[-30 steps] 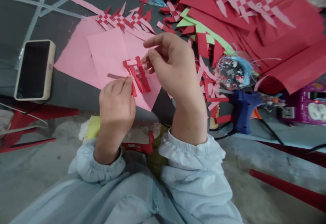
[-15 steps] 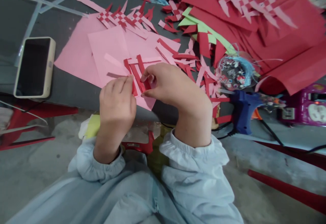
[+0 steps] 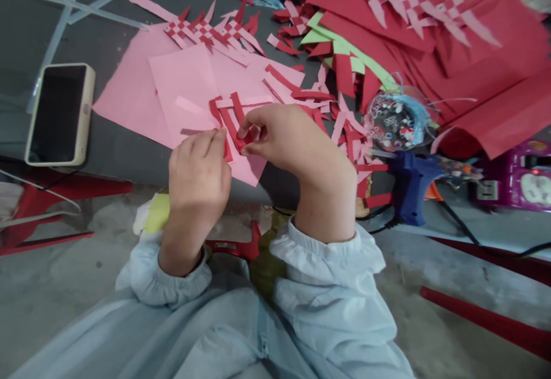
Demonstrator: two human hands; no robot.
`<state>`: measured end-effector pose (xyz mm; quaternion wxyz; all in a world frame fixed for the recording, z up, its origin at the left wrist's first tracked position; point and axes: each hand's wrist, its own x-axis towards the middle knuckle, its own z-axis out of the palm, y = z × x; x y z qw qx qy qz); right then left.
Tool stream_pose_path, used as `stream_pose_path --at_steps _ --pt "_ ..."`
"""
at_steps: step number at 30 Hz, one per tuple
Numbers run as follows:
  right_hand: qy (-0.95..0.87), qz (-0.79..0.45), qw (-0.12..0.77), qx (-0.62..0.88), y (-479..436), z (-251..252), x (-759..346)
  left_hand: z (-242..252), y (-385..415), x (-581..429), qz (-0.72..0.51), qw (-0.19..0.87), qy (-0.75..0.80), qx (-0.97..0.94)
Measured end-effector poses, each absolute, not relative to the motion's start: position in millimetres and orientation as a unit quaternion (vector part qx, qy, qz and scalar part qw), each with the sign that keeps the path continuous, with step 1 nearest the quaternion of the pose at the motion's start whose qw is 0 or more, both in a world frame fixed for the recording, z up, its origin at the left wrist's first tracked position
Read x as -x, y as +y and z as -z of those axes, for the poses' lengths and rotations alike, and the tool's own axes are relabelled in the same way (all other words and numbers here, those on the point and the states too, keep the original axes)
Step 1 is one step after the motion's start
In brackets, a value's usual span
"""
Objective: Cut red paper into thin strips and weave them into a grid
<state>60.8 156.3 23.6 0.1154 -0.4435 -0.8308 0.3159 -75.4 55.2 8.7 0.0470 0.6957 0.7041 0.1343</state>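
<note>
Red and pink paper strips cross one another between my hands, over pink paper sheets. My left hand is closed at the left side of the strips, its fingertips on their lower left part; what lies under its fingers is partly hidden. From the right, my right hand pinches the lower end of a red strip between thumb and forefinger. Woven red-and-pink paper fish lie behind the sheets. More woven fish rest on red paper at the far right.
A phone lies at the left. Right of my hands are loose strips, a dish of beads, a blue glue gun with a cable, and a purple box. Red paper sheets cover the back right.
My right thumb has moved up slightly, nearer the forefinger, at the red strip's lower end. My left hand stays almost still.
</note>
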Motion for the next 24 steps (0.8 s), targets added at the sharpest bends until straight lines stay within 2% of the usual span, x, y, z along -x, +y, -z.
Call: stream_pose_path --at_steps 17,24 --pt "-0.802 -0.355 0.159 0.454 155.8 -28.5 -61.8 -8.0 54.4 75.3 -0.151 0.037 0.700 -0.697" --pt "-0.833 -0.315 0.146 0.431 155.7 -30.3 -62.7 -8.0 54.1 75.6 -0.152 0.037 0.700 -0.697"
